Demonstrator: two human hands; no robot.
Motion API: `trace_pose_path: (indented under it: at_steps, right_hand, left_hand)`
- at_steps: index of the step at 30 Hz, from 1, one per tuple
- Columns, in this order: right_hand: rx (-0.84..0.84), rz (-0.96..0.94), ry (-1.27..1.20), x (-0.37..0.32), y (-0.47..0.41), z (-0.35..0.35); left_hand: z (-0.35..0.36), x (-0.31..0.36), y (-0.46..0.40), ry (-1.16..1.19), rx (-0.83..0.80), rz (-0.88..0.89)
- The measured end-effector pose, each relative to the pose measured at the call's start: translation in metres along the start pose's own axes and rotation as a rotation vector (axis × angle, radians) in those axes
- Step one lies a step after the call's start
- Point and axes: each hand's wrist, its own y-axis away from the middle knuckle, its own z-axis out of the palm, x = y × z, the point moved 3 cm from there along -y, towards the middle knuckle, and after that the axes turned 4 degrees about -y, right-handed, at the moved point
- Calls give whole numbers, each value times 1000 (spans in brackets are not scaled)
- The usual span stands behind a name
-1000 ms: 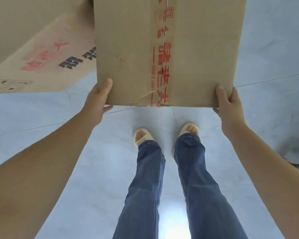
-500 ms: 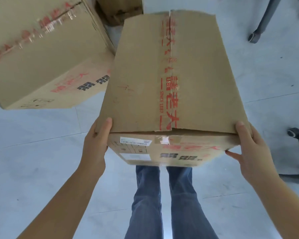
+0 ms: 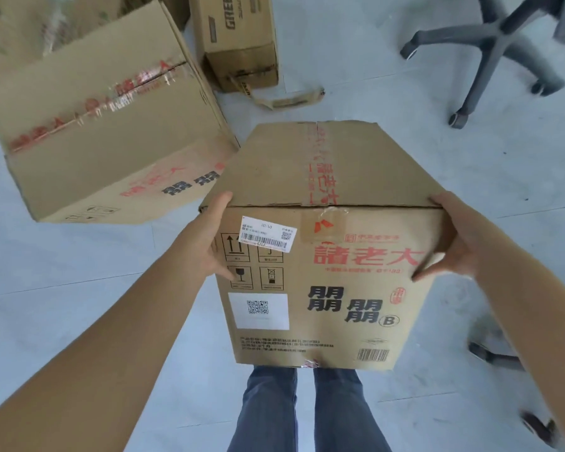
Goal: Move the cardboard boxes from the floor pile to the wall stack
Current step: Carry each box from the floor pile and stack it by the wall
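Held off the pale grey tiled floor [image 3: 62, 305] between two bare hands: a brown cardboard box sealed with red-printed tape [image 3: 327, 256], now tipped so that its printed front panel faces the camera, where half a second ago mostly the taped top showed and only a narrow strip of that panel. Left hand [image 3: 211, 243] pressed flat against the box's left side, thumb up at the top edge; right hand [image 3: 454, 243] clamped on the right side, thumb across the front panel, fingers hidden behind the corner. Below the box, legs in blue jeans [image 3: 307, 412].

Readable on the front: large red characters "諸老大", black characters "朋朋" with a circled "B", a white barcode sticker [image 3: 268, 236] marked "10-10" at upper left, four handling pictograms (arrows up, a glass among them), a white QR-code label [image 3: 258, 310] lower left and a barcode lower right. Smaller print too blurred to read.

On the floor to the left, just beside the held box, a second larger brown cardboard box with the same red tape [image 3: 105, 135], more of it in view than before. Behind, a narrower brown carton [image 3: 238, 37] lettered "GREE", a torn cardboard strip [image 3: 291, 101] beside it. Upper right, the grey five-star base of an office chair [image 3: 490, 44].
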Motion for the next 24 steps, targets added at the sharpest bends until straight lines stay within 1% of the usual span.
trace_pose_path:
  at_steps: [2, 6, 14, 18, 21, 24]
  right_hand:
    - [13, 1, 5, 6, 2, -1]
    - [36, -3, -7, 23, 3, -6]
    - [23, -64, 7, 43, 16, -16]
    - [-9, -99, 31, 57, 33, -32]
    - [-50, -124, 65, 53, 53, -40]
    - [-93, -135, 122, 44, 78, -44]
  left_hand:
    - [-1, -6, 1, 42, 12, 14]
    - [-3, -20, -2, 72, -27, 37]
    - [-9, -49, 7, 107, -34, 88]
    - [-15, -75, 26, 143, 9, 96]
    - [-21, -87, 52, 160, 82, 127]
    - [-28, -106, 85, 230, 117, 148]
